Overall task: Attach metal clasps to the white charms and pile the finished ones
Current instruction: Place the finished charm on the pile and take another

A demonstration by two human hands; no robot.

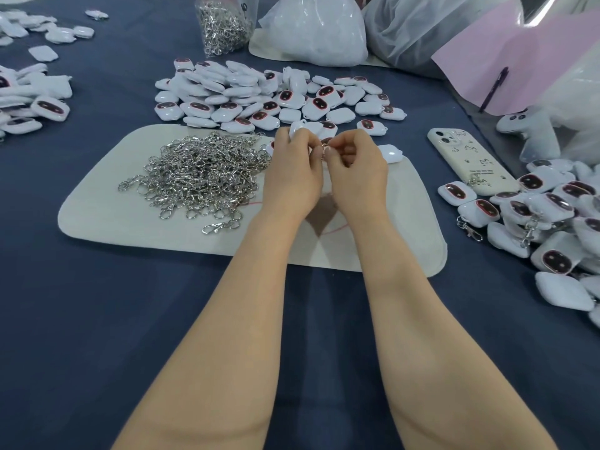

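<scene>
The dark blue cloth covers the whole worktop, and on it lies a beige mat where the work is done. Just beyond the mat sits the heap of bare charms, dozens deep and with no metal showing on them, so most of the job looks to be ahead. At the right edge the finished pile is smaller but well begun; several pieces there show clasps hanging from them. The loose clasps form a thick heap on the mat's left half, and a full bag of clasps stands at the back, so supply seems no limit. Both hands meet over the far edge of the mat. The left hand curls around 1 white charm, which peeks out above its knuckles. The right hand has its fingertips closed in a pinch on a small metal ring, touching the left fingers; whether the ring has caught the charm's loop I cannot tell.
</scene>
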